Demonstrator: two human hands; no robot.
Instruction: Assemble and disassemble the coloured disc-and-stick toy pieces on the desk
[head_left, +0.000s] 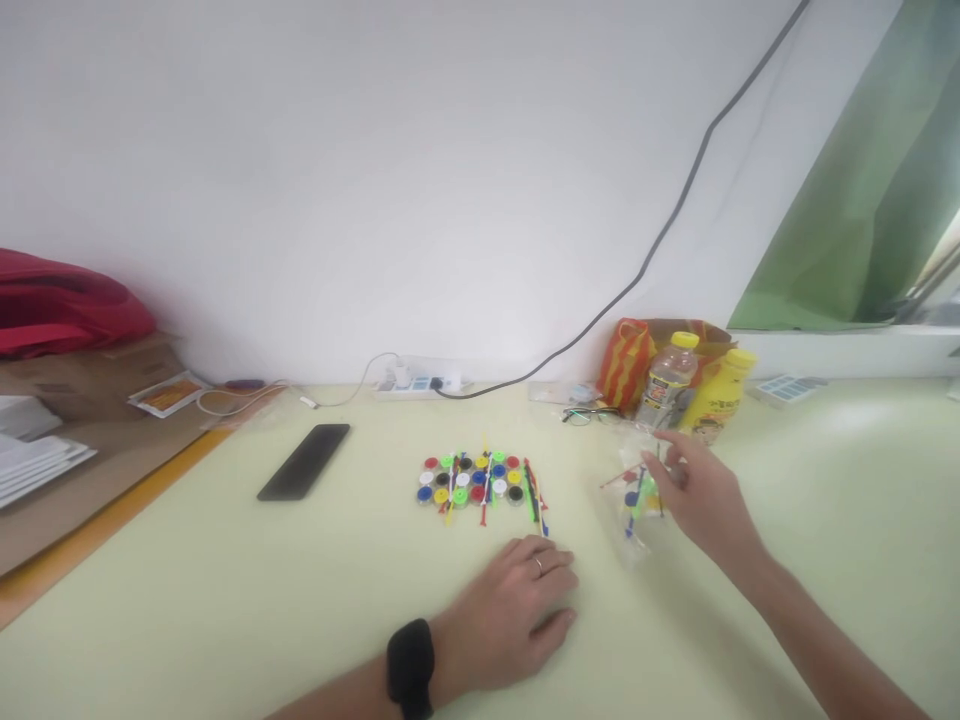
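My left hand (517, 605) rests on the table, fingers stretched out and nothing held. Just beyond its fingertips lie several thin coloured plastic sticks (535, 492), side by side. They adjoin rows of small round discs (478, 479) in red, white, blue, yellow, green and black, with more sticks laid across them. On the right, my right hand (694, 485) pinches the upper part of a clear plastic bag (634, 545). Blue, red, green and yellow pieces (637, 495) show through the bag. Its top edge is partly hidden by my fingers.
A black phone (304, 462) lies left of the discs. Behind the bag stand a clear bottle (664, 385), a yellow bottle (720, 395) and a striped bag (625, 362), with glasses (589, 414) nearby. A power strip (416, 386) sits by the wall; cardboard (97, 385) is at left.
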